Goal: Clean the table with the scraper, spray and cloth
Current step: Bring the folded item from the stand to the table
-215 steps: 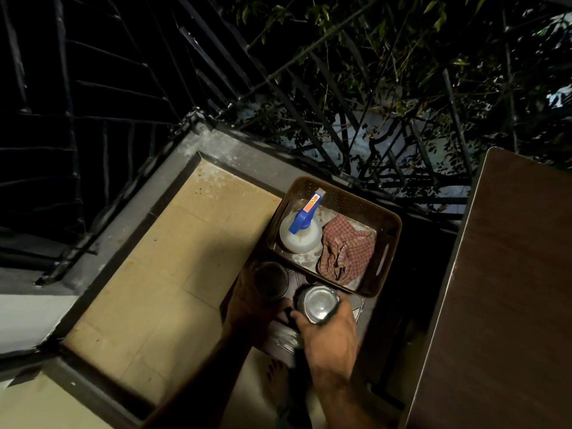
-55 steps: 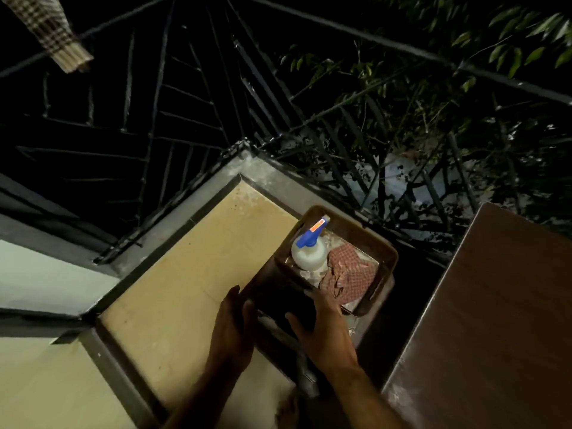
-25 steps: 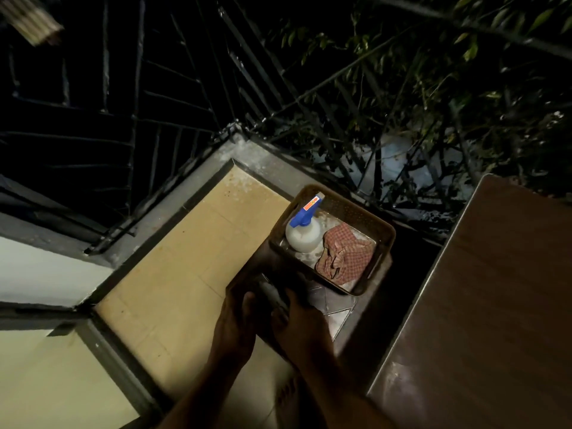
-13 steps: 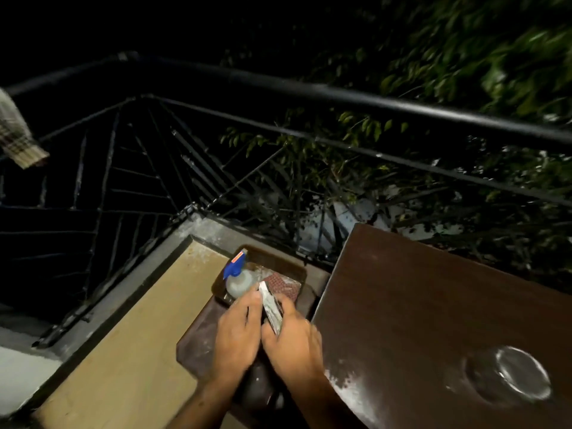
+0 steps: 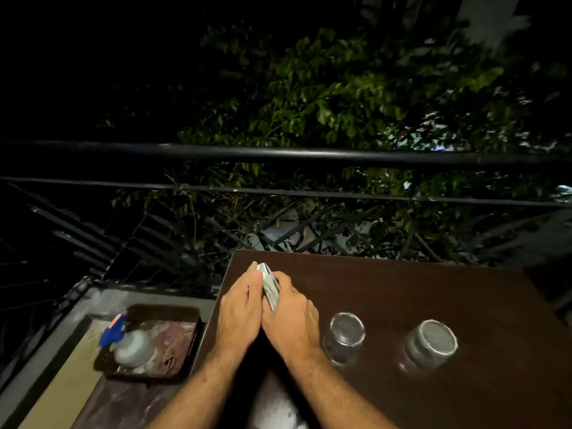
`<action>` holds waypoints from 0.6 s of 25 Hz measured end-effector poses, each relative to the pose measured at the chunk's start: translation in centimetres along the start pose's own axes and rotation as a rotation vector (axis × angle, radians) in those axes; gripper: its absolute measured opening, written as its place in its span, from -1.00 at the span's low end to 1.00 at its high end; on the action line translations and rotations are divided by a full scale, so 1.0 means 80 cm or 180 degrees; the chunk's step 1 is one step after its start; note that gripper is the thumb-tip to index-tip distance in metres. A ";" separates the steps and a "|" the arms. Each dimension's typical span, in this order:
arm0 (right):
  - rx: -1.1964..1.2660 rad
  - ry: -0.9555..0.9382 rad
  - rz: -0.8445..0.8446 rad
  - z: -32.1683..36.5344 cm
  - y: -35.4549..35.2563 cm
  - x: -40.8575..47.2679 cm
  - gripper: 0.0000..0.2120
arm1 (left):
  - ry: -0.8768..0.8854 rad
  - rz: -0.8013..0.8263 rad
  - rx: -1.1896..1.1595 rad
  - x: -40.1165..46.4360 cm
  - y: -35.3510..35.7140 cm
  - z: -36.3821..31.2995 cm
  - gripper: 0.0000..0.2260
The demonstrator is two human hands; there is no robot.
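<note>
While both hands meet over the near-left part of the dark table (image 5: 402,305), the left hand (image 5: 240,311) and right hand (image 5: 291,314) clasp the scraper (image 5: 270,284) between them, fingers curled along its sides. Its long axis runs away from the person, metal blade end pointing toward the table's far edge and slightly left. Two upturned glasses (image 5: 345,335) stand right of the hands. Left, below table level, a brown tray (image 5: 173,311) holds the spray bottle (image 5: 131,348) and checked cloth (image 5: 176,339).

No readable text, number or brand is shown. An orange-and-white label is borne on the blue trigger head of the spray bottle (image 5: 128,342), inside the brown basket (image 5: 185,311); its print is perhaps lettering, blurred beyond reading.
</note>
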State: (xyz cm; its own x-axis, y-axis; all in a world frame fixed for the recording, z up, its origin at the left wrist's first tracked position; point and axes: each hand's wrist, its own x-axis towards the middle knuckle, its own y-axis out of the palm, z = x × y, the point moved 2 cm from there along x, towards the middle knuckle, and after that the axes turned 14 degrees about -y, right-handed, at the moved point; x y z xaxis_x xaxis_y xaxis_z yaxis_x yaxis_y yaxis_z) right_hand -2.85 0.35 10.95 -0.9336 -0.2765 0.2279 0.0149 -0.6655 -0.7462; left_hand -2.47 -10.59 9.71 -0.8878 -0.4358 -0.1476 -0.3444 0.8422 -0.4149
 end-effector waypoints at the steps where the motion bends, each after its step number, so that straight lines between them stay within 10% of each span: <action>1: -0.0017 0.0052 -0.0071 -0.010 -0.017 0.000 -0.64 | 0.0039 0.0056 -0.0013 -0.003 0.016 -0.014 -0.64; 15: -0.0377 0.0756 -0.0888 -0.168 -0.154 -0.061 -0.68 | 0.0366 0.1041 0.0319 -0.067 0.217 -0.094 -0.61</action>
State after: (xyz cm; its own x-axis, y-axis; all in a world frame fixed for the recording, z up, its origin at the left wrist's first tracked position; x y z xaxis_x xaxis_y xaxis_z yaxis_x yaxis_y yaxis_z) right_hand -3.29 19.23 10.58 -0.9531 0.0815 0.2915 -0.2800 -0.6039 -0.7463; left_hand -6.00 8.78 10.05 -0.9766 -0.1050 -0.1875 -0.0098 0.8934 -0.4492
